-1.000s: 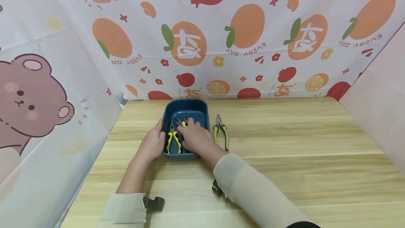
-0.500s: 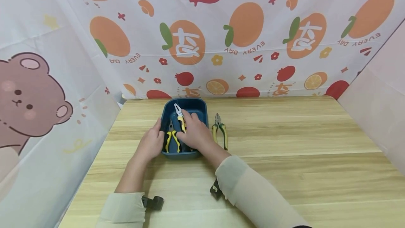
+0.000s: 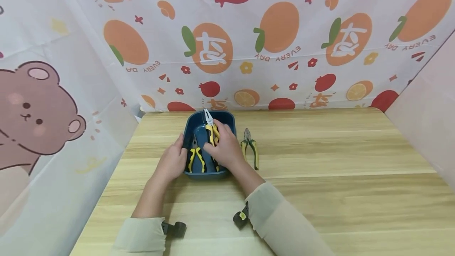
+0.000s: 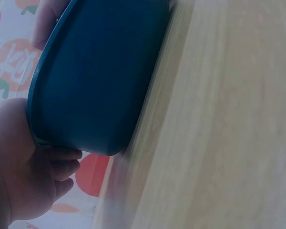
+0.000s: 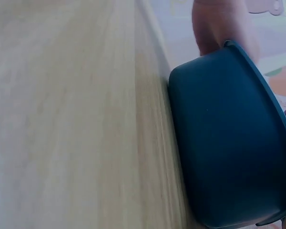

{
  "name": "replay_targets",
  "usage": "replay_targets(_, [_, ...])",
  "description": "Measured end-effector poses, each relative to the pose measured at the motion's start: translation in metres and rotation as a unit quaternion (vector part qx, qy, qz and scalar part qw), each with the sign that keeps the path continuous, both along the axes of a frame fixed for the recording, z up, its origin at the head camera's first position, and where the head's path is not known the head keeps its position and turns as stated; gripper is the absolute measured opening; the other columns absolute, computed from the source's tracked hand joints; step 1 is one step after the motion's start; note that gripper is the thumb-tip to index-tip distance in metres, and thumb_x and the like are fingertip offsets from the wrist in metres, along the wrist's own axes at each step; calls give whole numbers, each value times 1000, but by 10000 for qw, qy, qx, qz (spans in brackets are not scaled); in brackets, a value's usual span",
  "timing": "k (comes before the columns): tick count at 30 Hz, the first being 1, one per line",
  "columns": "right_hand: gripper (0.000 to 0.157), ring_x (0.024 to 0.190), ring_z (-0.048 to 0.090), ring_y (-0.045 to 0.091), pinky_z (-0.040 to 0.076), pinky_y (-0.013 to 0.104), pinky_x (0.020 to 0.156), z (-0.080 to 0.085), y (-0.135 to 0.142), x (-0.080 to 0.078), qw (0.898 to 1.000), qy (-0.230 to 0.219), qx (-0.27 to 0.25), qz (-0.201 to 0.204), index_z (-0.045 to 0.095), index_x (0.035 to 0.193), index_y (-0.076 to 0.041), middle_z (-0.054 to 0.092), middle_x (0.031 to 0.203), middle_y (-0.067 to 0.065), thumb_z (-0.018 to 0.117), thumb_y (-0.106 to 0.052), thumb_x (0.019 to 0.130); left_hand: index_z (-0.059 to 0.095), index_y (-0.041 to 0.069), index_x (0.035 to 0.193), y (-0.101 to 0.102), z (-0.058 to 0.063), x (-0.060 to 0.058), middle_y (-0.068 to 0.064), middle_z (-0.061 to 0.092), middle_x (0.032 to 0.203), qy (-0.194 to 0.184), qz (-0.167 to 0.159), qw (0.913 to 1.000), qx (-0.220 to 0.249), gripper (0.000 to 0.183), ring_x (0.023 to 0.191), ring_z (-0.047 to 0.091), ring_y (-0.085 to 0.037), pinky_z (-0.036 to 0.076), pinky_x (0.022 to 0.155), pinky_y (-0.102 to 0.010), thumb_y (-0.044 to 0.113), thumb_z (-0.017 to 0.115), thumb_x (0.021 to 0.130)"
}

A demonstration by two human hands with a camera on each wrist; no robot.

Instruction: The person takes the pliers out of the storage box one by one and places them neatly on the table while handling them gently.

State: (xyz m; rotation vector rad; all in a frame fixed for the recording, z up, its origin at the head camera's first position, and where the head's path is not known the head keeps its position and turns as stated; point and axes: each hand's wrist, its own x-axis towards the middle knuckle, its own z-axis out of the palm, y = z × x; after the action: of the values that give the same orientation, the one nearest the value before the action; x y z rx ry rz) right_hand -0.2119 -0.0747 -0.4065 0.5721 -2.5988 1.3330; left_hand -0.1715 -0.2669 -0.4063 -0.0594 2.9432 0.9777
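Note:
A deep blue plastic bin [image 3: 204, 175] stands on the table. My left hand [image 3: 173, 160] grips its left side, thumb at the rim and fingers along the outside wall, as the left wrist view also shows. Inside the bin, my right hand [image 3: 227, 147] holds combination pliers [image 3: 209, 120] with silver jaws and yellow-black handles, their head pointing to the far wall. Further yellow-black handle parts show around the right palm, partly hidden. Long-nose pliers [image 3: 192, 155] with yellow-black handles lie at the bin's left. Green-and-yellow pliers [image 3: 247, 134] lie on the table just right of the bin.
The light wood table [image 3: 330, 161] stretches to the right of the bin. Behind it hangs a fruit-print cloth [image 3: 277, 70], close to the bin's far end. A bear-print cloth [image 3: 46, 110] closes off the left side.
The right hand has taken up combination pliers inside the bin and shifted them slightly right, their head turning more upright. The left hand keeps its place on the bin's side.

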Motion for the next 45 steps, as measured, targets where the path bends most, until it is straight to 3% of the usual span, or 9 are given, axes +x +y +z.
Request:
replay_targets(7, [76,64,52,16,48,27,52,-4,10,2,9978,-104,-660,-34,37,152,-23,54,121,0,68,-29,82,15,-1,156,4,-2,2,-22,23,160,-34,-21,10000,48,58,146,26,-40,27,116,-56,20,25,103])
replay_targets(14, [74,68,54,15,51,26,58,-3,16,-2,9935,-239,-1107,122,37,152,-25,54,128,4,68,-29,85,15,-1,156,6,-2,-1,-21,23,160,-6,-29,10000,45,58,147,27,-38,27,117,-55,21,25,103])
replay_targets(17, [71,84,60,14,57,24,70,-3,19,-4,9764,-526,-2054,404,38,151,-24,52,131,6,68,-23,87,15,-1,156,6,-2,-1,-21,24,160,5,-43,10000,1,58,146,26,-38,27,117,-55,21,25,103])
replay_targets(21, [67,86,61,20,59,24,73,2,29,-8,9318,-748,-3464,784,38,150,-17,49,118,11,65,-11,89,15,0,156,3,2,1,-20,22,161,-32,-8,10000,-36,58,147,24,-38,25,118,-56,21,25,103])
replay_targets(24, [65,82,59,23,59,26,72,8,42,-9,9203,-746,-3765,755,39,149,-17,48,111,14,63,-9,89,15,1,157,1,3,2,-20,22,161,-55,14,10000,-66,58,148,23,-38,24,118,-56,21,25,104])
replay_targets(29, [67,89,59,22,58,29,72,14,72,-16,9471,-839,-3094,119,41,147,-22,54,116,11,66,-14,85,14,0,157,1,5,2,-22,21,161,-89,-43,9999,-123,57,147,22,-41,23,117,-58,21,24,104])
replay_targets(35, [67,72,56,19,50,24,53,5,114,-29,9787,-974,-1555,-921,46,143,-15,60,102,12,68,-25,81,13,0,157,-1,6,1,-23,21,161,-81,-69,9998,-170,58,147,22,-43,23,117,-60,21,24,103])
replay_targets(40, [65,79,55,20,48,28,61,-10,142,-35,9766,-1440,-367,-1556,50,138,-8,63,111,12,66,-34,80,13,-2,156,1,7,0,-24,20,160,-87,-143,9997,-185,58,147,22,-43,22,117,-60,20,24,103])
replay_targets(45, [58,86,57,27,50,35,71,-23,152,-38,9675,-1849,281,-1702,50,126,-3,64,107,16,66,-34,79,13,-2,156,1,9,0,-24,20,160,-161,-136,9996,-161,58,146,22,-44,23,116,-60,20,24,103])
